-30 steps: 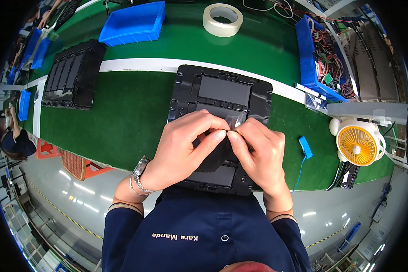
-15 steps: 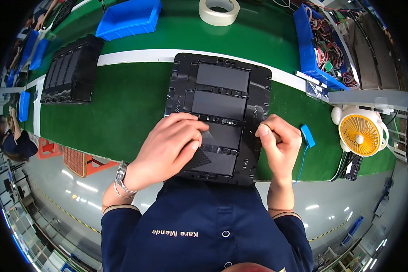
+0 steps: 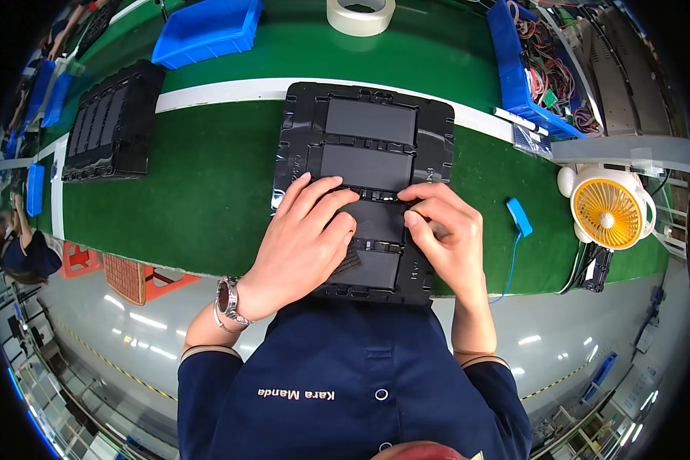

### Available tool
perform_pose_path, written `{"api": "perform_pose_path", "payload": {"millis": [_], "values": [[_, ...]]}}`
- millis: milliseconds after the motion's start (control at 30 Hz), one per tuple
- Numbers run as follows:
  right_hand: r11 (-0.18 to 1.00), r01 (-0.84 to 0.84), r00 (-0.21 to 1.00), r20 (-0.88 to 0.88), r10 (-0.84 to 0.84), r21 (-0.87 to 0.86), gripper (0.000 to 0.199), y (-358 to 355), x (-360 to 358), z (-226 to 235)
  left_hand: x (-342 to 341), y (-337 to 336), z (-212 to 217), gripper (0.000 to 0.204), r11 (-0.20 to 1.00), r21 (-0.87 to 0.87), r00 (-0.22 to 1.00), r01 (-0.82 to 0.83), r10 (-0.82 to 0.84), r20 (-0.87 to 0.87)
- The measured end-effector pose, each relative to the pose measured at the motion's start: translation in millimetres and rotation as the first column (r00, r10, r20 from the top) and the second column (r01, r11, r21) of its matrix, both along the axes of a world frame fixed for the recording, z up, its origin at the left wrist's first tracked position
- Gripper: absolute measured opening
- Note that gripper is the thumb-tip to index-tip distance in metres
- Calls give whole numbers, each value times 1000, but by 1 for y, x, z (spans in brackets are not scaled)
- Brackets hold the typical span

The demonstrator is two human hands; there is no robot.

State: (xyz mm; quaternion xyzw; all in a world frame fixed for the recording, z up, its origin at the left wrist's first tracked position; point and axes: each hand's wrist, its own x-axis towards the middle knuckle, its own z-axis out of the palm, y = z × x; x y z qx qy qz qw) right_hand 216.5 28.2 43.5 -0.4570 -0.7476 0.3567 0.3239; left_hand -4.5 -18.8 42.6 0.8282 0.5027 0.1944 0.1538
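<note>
In front of me a black plastic tray (image 3: 287, 138) holds several dark rectangular panels in a column, such as the far panel (image 3: 371, 120). My left hand (image 3: 303, 238) lies over the tray's left side, fingers spread, their tips at the left end of the third panel (image 3: 381, 220). Below its thumb a dark gridded piece (image 3: 349, 262) shows over the nearest panel; whether the hand touches it is hidden. My right hand (image 3: 448, 234) is closed in a pinch at that third panel's right end. Anything between its fingertips is too small to make out.
A stack of black trays (image 3: 111, 123) stands left on the green table. Farther off are a blue bin (image 3: 207, 34), a tape roll (image 3: 360, 19) and a blue bin of wires (image 3: 514, 69). At right lie a blue clip with a cord (image 3: 519, 217) and a yellow-white fan (image 3: 607, 215).
My right hand has moved left from beside the tray onto the third panel's right end. My left hand's fingers have spread out from a bent grip. The view has shifted slightly.
</note>
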Motion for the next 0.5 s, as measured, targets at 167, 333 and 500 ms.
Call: {"api": "perform_pose_path", "payload": {"millis": [167,333,500], "values": [[997,-69,997,30,71,-36,11,-1,-1,-1,-3,0,2,6,999,-39,994,22,-17,112],[975,-206,970,115,215,-79,8,4,-3,3,-10,1,7,5,998,-50,967,24,-10,255],[992,-10,988,-156,-10,-122,14,9,-9,6,-17,-15,1,4,958,-203,840,-202,276,466]]}}
